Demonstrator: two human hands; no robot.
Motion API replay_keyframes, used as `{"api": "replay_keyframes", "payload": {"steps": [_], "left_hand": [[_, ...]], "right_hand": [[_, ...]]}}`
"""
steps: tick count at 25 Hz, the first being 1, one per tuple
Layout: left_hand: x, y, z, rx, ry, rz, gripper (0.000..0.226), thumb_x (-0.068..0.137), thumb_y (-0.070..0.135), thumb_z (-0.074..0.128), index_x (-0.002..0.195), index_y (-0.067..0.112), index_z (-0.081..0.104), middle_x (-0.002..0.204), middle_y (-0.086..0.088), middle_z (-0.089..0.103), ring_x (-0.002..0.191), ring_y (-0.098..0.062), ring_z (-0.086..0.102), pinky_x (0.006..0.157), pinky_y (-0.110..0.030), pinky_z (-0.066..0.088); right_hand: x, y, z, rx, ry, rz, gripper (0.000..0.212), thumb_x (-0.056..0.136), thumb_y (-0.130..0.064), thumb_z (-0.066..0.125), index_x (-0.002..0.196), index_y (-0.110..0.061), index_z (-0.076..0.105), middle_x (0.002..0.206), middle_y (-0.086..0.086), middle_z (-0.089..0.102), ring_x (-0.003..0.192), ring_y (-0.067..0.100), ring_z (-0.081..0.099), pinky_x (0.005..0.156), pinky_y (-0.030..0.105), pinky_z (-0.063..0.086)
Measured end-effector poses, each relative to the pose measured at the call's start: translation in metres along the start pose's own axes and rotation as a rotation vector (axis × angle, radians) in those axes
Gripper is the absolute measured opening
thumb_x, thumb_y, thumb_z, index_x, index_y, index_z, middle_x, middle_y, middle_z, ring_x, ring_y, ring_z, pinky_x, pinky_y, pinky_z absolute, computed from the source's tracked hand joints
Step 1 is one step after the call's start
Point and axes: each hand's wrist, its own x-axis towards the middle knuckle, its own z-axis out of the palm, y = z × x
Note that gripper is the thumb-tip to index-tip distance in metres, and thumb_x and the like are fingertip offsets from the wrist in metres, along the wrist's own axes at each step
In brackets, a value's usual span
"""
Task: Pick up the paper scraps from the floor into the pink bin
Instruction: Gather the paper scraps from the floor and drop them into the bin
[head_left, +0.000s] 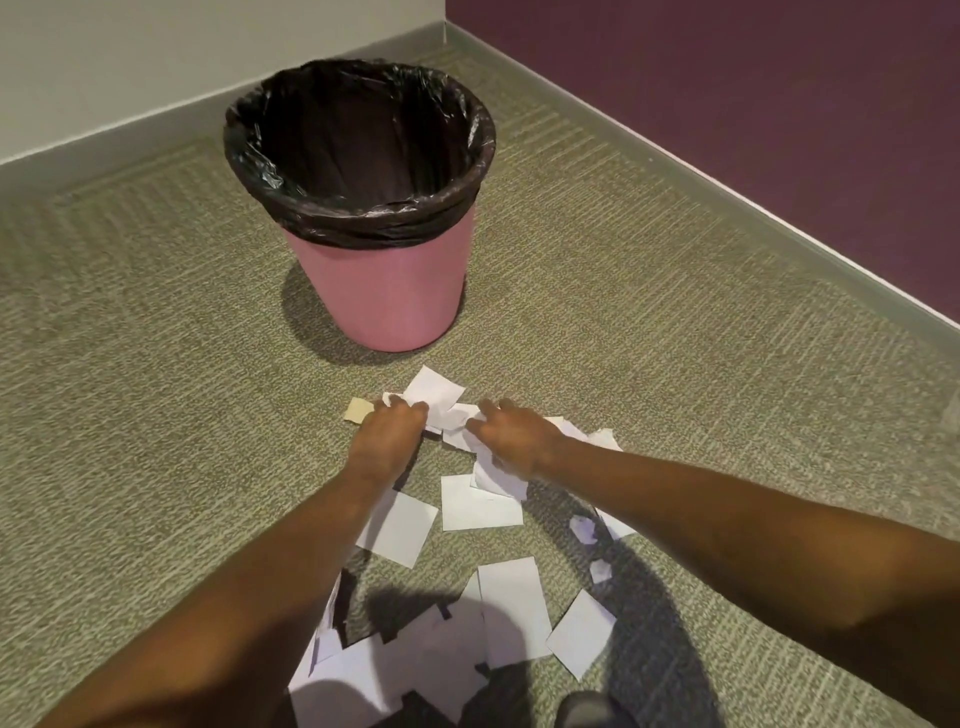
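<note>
A pink bin (384, 291) with a black liner stands upright on the carpet, a short way beyond my hands. Several white paper scraps (480, 506) lie scattered on the floor from just before the bin back towards me. My left hand (387, 434) has its fingers curled round scraps at the far end of the pile, next to a tan scrap (358, 410). To its right, my right hand (511, 439) grips a crumpled bunch of white paper. Both hands sit low on the carpet, close together.
Grey-green carpet (156, 415) surrounds the pile. A white wall (130, 62) runs behind the bin and a purple wall (753, 104) with a grey skirting board runs along the right. A dark shoe tip (587, 709) shows at the bottom edge.
</note>
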Motion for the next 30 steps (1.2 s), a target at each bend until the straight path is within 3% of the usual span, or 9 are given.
{"api": "replay_keyframes", "payload": {"steps": [4, 9, 14, 17, 20, 22, 24, 27, 30], "left_hand": [[-0.017, 0.001, -0.004, -0.014, 0.023, 0.056, 0.022, 0.092, 0.006, 0.054, 0.114, 0.007, 0.054, 0.100, -0.013, 0.066, 0.094, -0.031, 0.066, 0.076, -0.039, 0.049], [-0.042, -0.006, -0.023, 0.004, 0.099, 0.068, 0.032, 0.088, -0.003, 0.054, 0.119, 0.006, 0.053, 0.102, -0.015, 0.066, 0.093, -0.034, 0.067, 0.076, -0.043, 0.051], [-0.074, -0.020, -0.054, -0.046, 0.230, 0.041, 0.051, 0.082, -0.009, 0.062, 0.127, 0.007, 0.046, 0.100, -0.013, 0.063, 0.085, -0.030, 0.066, 0.071, -0.038, 0.054], [-0.093, -0.030, -0.085, -0.166, 0.329, -0.017, 0.048, 0.086, -0.007, 0.059, 0.129, 0.008, 0.046, 0.106, -0.014, 0.063, 0.084, -0.030, 0.067, 0.073, -0.040, 0.058], [-0.114, -0.036, -0.124, -0.238, 0.474, -0.081, 0.047, 0.087, -0.010, 0.054, 0.131, 0.009, 0.050, 0.109, -0.012, 0.066, 0.081, -0.029, 0.068, 0.072, -0.042, 0.059], [-0.121, -0.044, -0.155, -0.256, 0.593, -0.093, 0.045, 0.088, -0.009, 0.054, 0.129, 0.009, 0.053, 0.103, -0.010, 0.067, 0.074, -0.025, 0.065, 0.066, -0.037, 0.058], [-0.119, -0.053, -0.192, -0.311, 0.737, -0.075, 0.040, 0.089, -0.006, 0.056, 0.126, 0.006, 0.057, 0.095, -0.014, 0.069, 0.069, -0.027, 0.063, 0.062, -0.039, 0.057], [-0.095, -0.070, -0.244, -0.290, 0.932, -0.050, 0.035, 0.089, -0.004, 0.056, 0.122, 0.006, 0.061, 0.093, -0.021, 0.070, 0.076, -0.036, 0.067, 0.064, -0.045, 0.057], [-0.045, -0.086, -0.285, -0.111, 0.921, -0.074, 0.026, 0.088, -0.003, 0.048, 0.109, 0.005, 0.060, 0.092, -0.024, 0.066, 0.082, -0.041, 0.065, 0.064, -0.050, 0.052]], "right_hand": [[-0.008, -0.005, 0.003, -0.080, 0.074, -0.092, 0.030, 0.091, 0.003, 0.051, 0.121, 0.002, 0.055, 0.112, 0.021, 0.055, 0.097, 0.039, 0.059, 0.070, 0.042, 0.047], [-0.016, -0.006, -0.016, -0.003, 0.149, 0.002, 0.028, 0.092, -0.008, 0.054, 0.119, 0.000, 0.057, 0.111, 0.020, 0.057, 0.100, 0.035, 0.058, 0.077, 0.044, 0.054], [-0.034, -0.016, -0.052, 0.105, 0.314, 0.041, 0.046, 0.095, -0.029, 0.026, 0.119, -0.005, 0.058, 0.110, 0.016, 0.054, 0.100, 0.032, 0.056, 0.075, 0.037, 0.050], [-0.049, -0.024, -0.079, 0.171, 0.454, 0.036, 0.073, 0.084, -0.048, 0.008, 0.124, -0.011, 0.056, 0.119, 0.012, 0.053, 0.107, 0.029, 0.056, 0.080, 0.034, 0.049], [-0.061, -0.025, -0.116, 0.154, 0.567, 0.130, 0.035, 0.098, -0.025, 0.036, 0.124, -0.011, 0.056, 0.126, 0.015, 0.053, 0.107, 0.035, 0.057, 0.079, 0.042, 0.049], [-0.067, -0.023, -0.146, 0.112, 0.655, 0.182, 0.029, 0.096, -0.010, 0.044, 0.122, -0.008, 0.059, 0.124, 0.017, 0.055, 0.107, 0.039, 0.056, 0.078, 0.049, 0.052], [-0.072, -0.019, -0.174, 0.099, 0.785, 0.181, 0.030, 0.097, -0.014, 0.042, 0.118, -0.007, 0.062, 0.120, 0.017, 0.058, 0.103, 0.036, 0.059, 0.077, 0.047, 0.055], [-0.071, -0.014, -0.217, 0.210, 0.922, 0.183, 0.053, 0.095, -0.035, 0.021, 0.110, -0.009, 0.065, 0.113, 0.015, 0.061, 0.096, 0.029, 0.061, 0.074, 0.042, 0.058], [-0.059, 0.004, -0.252, 0.176, 0.940, 0.180, 0.037, 0.098, -0.030, 0.035, 0.104, -0.009, 0.065, 0.111, 0.014, 0.060, 0.097, 0.030, 0.059, 0.076, 0.045, 0.057]]}}
